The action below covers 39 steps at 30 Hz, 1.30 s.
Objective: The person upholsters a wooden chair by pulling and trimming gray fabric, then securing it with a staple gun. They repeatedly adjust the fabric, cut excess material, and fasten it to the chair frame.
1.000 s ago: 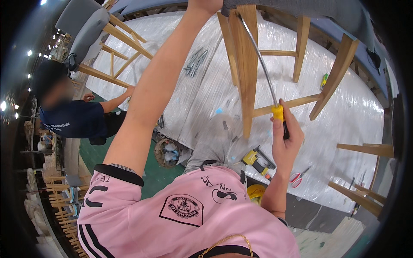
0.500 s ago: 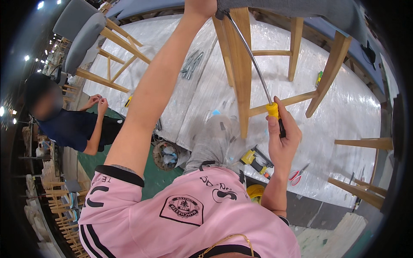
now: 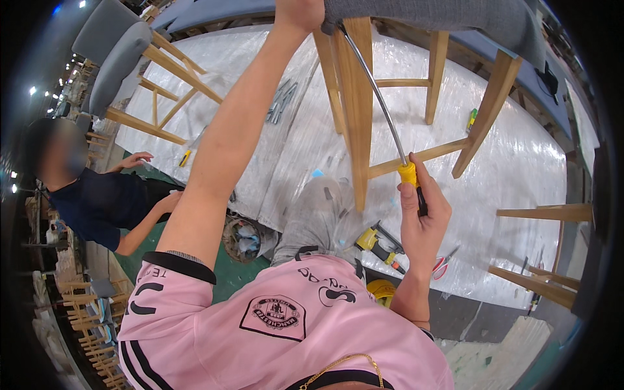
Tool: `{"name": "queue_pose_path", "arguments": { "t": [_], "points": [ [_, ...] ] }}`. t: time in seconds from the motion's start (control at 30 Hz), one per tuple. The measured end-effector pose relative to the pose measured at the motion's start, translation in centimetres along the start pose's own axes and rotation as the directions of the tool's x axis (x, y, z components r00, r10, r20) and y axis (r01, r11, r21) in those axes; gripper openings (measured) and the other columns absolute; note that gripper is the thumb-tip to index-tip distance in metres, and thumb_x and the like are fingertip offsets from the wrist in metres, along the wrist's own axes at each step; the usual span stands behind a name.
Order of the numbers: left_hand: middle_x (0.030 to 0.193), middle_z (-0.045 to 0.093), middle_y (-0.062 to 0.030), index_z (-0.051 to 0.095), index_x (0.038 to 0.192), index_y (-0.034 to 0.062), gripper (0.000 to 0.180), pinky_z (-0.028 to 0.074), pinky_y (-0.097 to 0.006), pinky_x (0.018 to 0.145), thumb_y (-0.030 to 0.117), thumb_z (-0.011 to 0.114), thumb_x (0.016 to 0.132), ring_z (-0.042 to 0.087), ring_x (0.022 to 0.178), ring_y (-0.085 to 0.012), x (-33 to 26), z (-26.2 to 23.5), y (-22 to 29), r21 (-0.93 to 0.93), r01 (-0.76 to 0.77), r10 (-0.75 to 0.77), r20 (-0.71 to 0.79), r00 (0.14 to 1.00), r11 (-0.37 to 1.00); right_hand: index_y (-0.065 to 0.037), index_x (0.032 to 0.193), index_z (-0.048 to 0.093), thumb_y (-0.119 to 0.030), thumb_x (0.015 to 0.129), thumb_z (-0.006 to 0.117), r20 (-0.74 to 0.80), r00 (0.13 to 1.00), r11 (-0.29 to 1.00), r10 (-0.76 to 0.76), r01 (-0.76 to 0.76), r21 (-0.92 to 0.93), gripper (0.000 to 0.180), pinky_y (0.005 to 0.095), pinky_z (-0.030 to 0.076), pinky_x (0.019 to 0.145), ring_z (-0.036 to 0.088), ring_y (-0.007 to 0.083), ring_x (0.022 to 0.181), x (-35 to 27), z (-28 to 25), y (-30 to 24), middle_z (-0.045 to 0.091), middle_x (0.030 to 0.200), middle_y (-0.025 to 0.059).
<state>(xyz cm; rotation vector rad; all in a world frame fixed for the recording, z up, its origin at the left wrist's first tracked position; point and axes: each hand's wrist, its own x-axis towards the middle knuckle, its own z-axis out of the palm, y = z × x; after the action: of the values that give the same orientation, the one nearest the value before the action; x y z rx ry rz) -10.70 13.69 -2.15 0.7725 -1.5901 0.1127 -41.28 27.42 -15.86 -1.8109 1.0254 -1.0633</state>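
Note:
My right hand (image 3: 426, 214) is closed around the yellow-and-black handle of a long screwdriver (image 3: 383, 107). Its metal shaft slants up and to the left, and the tip meets the grey padded part of a chair, beside the top of a wooden leg (image 3: 359, 110). The tip itself is hard to make out. At the top edge, my left hand (image 3: 300, 12) rests against the grey upholstery (image 3: 429, 14), its fingers cut off by the frame. The chair stands upright on its wooden legs on a plastic-covered table.
Near my right forearm lie a yellow-and-black staple gun (image 3: 377, 246) and red-handled scissors (image 3: 443, 265). Silver metal pieces (image 3: 281, 103) and a yellow cutter (image 3: 185, 158) are to the left. A co-worker (image 3: 97, 205) stands beyond my left arm, near another grey chair (image 3: 117, 65) and a bin (image 3: 244, 239).
The scene has shifted slightly leftward in view. Both my hands keep their places on the chair and screwdriver. The co-worker's hands, earlier together, have moved apart.

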Motion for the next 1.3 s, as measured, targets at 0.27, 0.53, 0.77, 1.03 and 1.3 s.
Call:
{"name": "queue_pose_path", "arguments": {
  "t": [0.27, 0.53, 0.77, 1.03, 1.3],
  "points": [
    [0.110, 0.073, -0.0152, 0.071, 0.112, -0.0081, 0.042, 0.044, -0.031, 0.097, 0.021, 0.046, 0.095, 0.064, 0.105, -0.0210, -0.1, -0.3, 0.3, 0.008, 0.035, -0.036, 0.020, 0.999, 0.999, -0.002, 0.133, 0.067, -0.020, 0.101, 0.066, 0.019, 0.997, 0.996, 0.074, -0.074, -0.040, 0.037, 0.0301, 0.047, 0.067, 0.058, 0.0168, 0.072, 0.0, -0.3, -1.3, 0.067, 0.087, 0.0140],
    [0.103, 0.071, -0.0127, 0.073, 0.109, -0.0044, 0.042, 0.040, -0.034, 0.098, 0.025, 0.052, 0.087, 0.060, 0.105, -0.0233, 0.0, -0.1, -0.3, 0.014, 0.066, -0.066, 0.018, 0.998, 0.998, 0.000, 0.134, 0.065, -0.015, 0.100, 0.065, -0.129, 0.982, 0.986, -0.141, 0.150, 0.067, 0.037, 0.0320, 0.048, 0.068, 0.059, 0.0215, 0.073, 1.8, 6.2, 4.7, 0.064, 0.086, 0.0143],
    [0.104, 0.071, -0.0126, 0.074, 0.106, -0.0038, 0.047, 0.039, -0.035, 0.099, 0.032, 0.053, 0.085, 0.060, 0.106, -0.0242, -0.3, -0.3, -0.7, 0.025, 0.109, -0.110, 0.009, 0.994, 0.994, 0.000, 0.135, 0.064, -0.015, 0.100, 0.065, -0.167, 0.928, 0.942, -0.333, 0.337, -0.007, 0.038, 0.0325, 0.048, 0.066, 0.059, 0.0221, 0.072, 6.2, 7.2, 7.7, 0.063, 0.089, 0.0144],
    [0.113, 0.074, -0.0171, 0.071, 0.119, -0.0030, 0.060, 0.044, -0.039, 0.102, 0.048, 0.054, 0.091, 0.065, 0.111, -0.0296, -0.6, -0.4, 0.4, 0.046, -0.050, 0.046, 0.078, 0.996, 0.998, 0.000, 0.120, 0.067, -0.022, 0.095, 0.072, -0.005, 0.957, 0.953, -0.290, 0.290, 0.092, 0.033, 0.0301, 0.047, 0.065, 0.057, 0.0211, 0.071, 7.2, 3.8, 10.7, 0.062, 0.087, 0.0127],
    [0.115, 0.073, -0.0144, 0.074, 0.108, 0.0014, 0.044, 0.043, -0.037, 0.100, 0.036, 0.057, 0.087, 0.064, 0.108, -0.0270, -1.8, 2.4, 5.2, 0.111, -0.234, 0.219, 0.133, 0.967, 0.966, -0.005, 0.121, 0.061, -0.012, 0.068, 0.094, -0.146, 0.954, 0.855, 0.262, -0.159, 0.494, 0.064, 0.0272, 0.048, 0.071, 0.054, 0.0122, 0.083, -4.6, 8.7, 13.9, 0.061, 0.117, 0.0035]
  ]
}}
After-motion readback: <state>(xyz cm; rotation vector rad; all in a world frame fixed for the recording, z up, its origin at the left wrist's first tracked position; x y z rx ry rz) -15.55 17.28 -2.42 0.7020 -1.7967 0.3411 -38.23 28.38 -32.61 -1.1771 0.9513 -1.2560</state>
